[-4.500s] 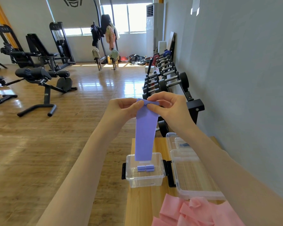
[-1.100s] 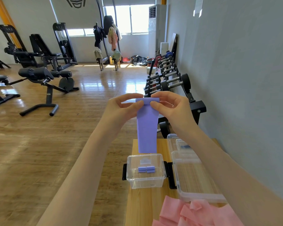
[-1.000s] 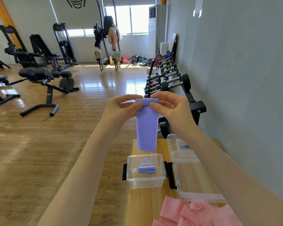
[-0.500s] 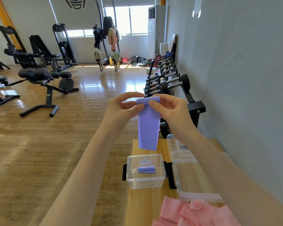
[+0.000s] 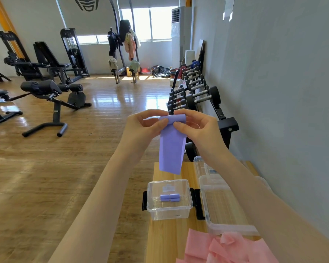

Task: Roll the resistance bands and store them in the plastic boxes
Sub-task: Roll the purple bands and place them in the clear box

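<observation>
While both hands pinch the roll, purple band (image 5: 171, 149) hangs free.
Left hand (image 5: 141, 128), right hand (image 5: 196, 128) grip its ends above clear box (image 5: 169, 211), so the tail winds straight.

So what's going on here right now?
A person holds a purple resistance band up in both hands, left hand and right hand pinching its rolled top edge while the tail hangs free. Below, a small clear plastic box holds finished purple rolls. Pink bands lie heaped on the wooden bench.
</observation>
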